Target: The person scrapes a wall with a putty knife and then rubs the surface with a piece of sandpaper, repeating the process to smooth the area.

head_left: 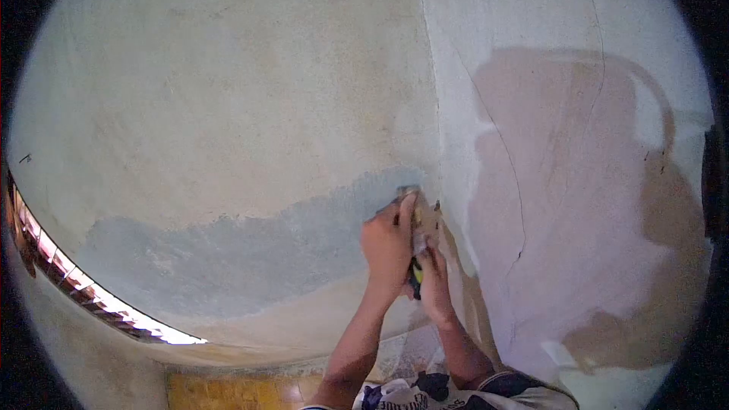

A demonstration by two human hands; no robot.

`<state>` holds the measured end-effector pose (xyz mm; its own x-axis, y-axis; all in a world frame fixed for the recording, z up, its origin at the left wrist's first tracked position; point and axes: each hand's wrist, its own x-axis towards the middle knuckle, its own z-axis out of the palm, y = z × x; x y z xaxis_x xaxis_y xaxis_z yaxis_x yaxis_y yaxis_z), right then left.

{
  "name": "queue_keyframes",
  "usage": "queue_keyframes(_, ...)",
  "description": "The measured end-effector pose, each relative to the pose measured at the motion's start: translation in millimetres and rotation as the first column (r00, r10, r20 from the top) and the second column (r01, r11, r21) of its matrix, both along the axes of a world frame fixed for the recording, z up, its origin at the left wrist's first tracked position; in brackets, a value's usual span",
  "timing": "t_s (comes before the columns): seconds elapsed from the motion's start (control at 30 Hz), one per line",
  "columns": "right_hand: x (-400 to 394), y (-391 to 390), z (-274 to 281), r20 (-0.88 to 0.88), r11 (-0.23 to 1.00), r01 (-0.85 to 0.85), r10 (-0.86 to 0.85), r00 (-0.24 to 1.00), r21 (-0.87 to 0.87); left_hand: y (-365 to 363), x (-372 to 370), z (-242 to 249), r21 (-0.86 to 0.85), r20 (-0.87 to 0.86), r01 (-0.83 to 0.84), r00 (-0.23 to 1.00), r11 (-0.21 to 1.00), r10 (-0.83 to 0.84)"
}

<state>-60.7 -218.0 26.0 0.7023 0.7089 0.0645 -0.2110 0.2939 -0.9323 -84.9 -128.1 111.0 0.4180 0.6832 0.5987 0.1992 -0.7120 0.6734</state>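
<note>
Both my hands are up against the wall (250, 121), close to the corner. They are closed on one scraper-like tool, whose black and yellow-green handle (416, 277) shows below my fingers. My left hand (387, 247) grips its upper part, with a finger stretched along toward the flat end (408, 190) at the wall. Lower down, my right hand (434, 277) is wrapped round the handle. Motion blur and my fingers hide much of the tool. A blue-grey patch (228, 262) runs across the lower wall and reaches the tool's end.
The adjoining wall (524, 0) meets this one just right of my hands. It bears a long crack (507, 156) and my shadow (562, 114). At lower left is a bright slatted opening (106, 296). A yellow-brown tiled surface (220, 393) lies below.
</note>
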Motion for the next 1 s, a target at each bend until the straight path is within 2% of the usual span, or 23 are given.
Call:
queue_keyframes(0.03,-7.7,-7.1,5.1,-0.150,0.991,-0.131,0.135,0.979,0.034,4.8,-10.5,-8.3,-0.058,-0.002,-0.003,1.000,0.998,0.003)
queue_keyframes(0.07,-14.2,-8.1,-11.9,0.001,0.978,-0.182,0.183,0.983,0.105,9.6,-28.4,-25.1,-0.116,-0.011,-0.007,1.000,0.993,0.006)
queue_keyframes(0.17,-38.5,-9.9,-54.6,-0.007,0.965,-0.258,0.258,0.966,-0.047,35.6,-91.9,-103.7,-0.379,-0.049,-0.079,0.997,0.922,0.065)
queue_keyframes(0.23,-57.5,-11.5,-66.3,0.262,0.978,-0.199,0.206,0.943,-0.055,26.2,-135.5,-143.0,-0.713,0.270,0.147,0.960,0.685,0.075)
queue_keyframes(0.27,-64.7,-9.3,-67.4,0.357,0.975,-0.218,0.219,0.908,-0.045,26.9,-164.3,-173.4,-0.824,0.413,0.299,0.899,0.481,0.148)
queue_keyframes(0.3,-71.8,-7.1,-68.6,0.446,0.972,-0.235,0.224,0.866,-0.032,29.8,-185.4,-197.8,-0.849,0.520,0.461,0.815,0.258,0.255)
queue_keyframes(0.37,-82.2,-4.5,-68.1,0.561,0.931,-0.365,0.303,0.770,-0.003,7.6,-212.4,-193.1,-0.897,0.440,0.398,0.844,0.191,0.308)
queue_keyframes(0.4,-87.6,-5.7,-65.7,0.561,0.894,-0.445,0.397,0.727,-0.056,-0.5,-224.5,-192.5,-0.919,0.395,0.364,0.855,0.154,0.335)
queue_keyframes(0.53,-123.3,-6.7,-75.9,0.610,0.818,-0.571,0.487,0.625,-0.069,-3.6,-269.7,-210.2,-0.858,0.495,0.506,0.766,0.089,0.411)
queue_keyframes(0.6,-139.6,-13.0,-66.1,0.605,0.778,-0.625,0.528,0.596,-0.063,-4.7,-277.2,-211.0,-0.883,0.431,0.469,0.776,0.035,0.460)
queue_keyframes(0.63,-147.5,-14.4,-62.5,0.604,0.761,-0.646,0.542,0.584,-0.059,-4.2,-289.4,-220.1,-0.879,0.459,0.474,0.817,0.047,0.348)
queue_keyframes(0.73,-170.2,-12.0,-84.0,0.796,0.788,-0.602,0.443,0.412,-0.127,-5.0,-320.8,-244.2,-0.864,0.496,0.493,0.868,0.104,0.007)
queue_keyframes(0.77,-177.0,-10.9,-86.2,0.844,0.801,-0.576,0.415,0.341,-0.162,-6.8,-326.1,-255.2,-0.869,0.485,0.488,0.873,0.080,-0.057)
queue_keyframes(0.8,-190.6,-7.0,-91.0,0.887,0.862,-0.502,0.172,0.429,0.075,-9.6,-332.6,-267.2,-0.878,0.466,0.476,0.875,0.057,-0.129)
queue_keyframes(0.9,-221.5,-1.2,-108.7,0.805,0.830,-0.549,0.257,0.535,0.100,-16.5,-352.3,-304.6,-0.905,0.425,0.418,0.872,-0.081,-0.242)
queue_keyframes(0.93,-229.4,-1.2,-103.1,0.705,0.798,-0.598,0.387,0.594,0.065,-16.3,-358.6,-316.4,-0.904,0.427,0.410,0.864,-0.119,-0.266)
queue_keyframes(1.0,-241.7,-0.9,-117.7,0.627,0.777,-0.622,0.533,0.568,-0.097,-12.7,-370.3,-336.2,-0.898,0.439,0.404,0.843,-0.175,-0.311)
